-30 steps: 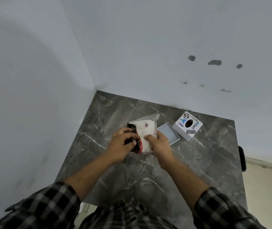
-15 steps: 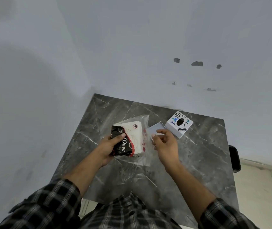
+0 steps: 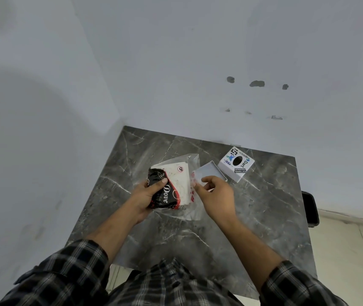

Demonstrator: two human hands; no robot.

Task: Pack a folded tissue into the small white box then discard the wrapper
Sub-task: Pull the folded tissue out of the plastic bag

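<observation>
A tissue pack (image 3: 179, 182) in a black-and-red "Dove" wrapper (image 3: 165, 193) is raised a little above the grey marble table (image 3: 264, 206). My left hand (image 3: 145, 197) grips its left end, thumb on top. White folded tissues show through the clear plastic end (image 3: 192, 161). My right hand (image 3: 218, 195) pinches the clear plastic edge on the pack's right side. The small white box (image 3: 235, 164), covered in stickers and with a dark oval hole on top, stands at the back right. Its shallow white tray (image 3: 211, 171) lies open just behind my right fingers.
The table sits in a corner, with pale walls close on the left and behind. A dark object (image 3: 310, 208) sticks out past the table's right edge, above a light floor.
My left hand has tilted the pack up so the Dove label faces me. My right hand has slid off the top of the pack to its right plastic edge.
</observation>
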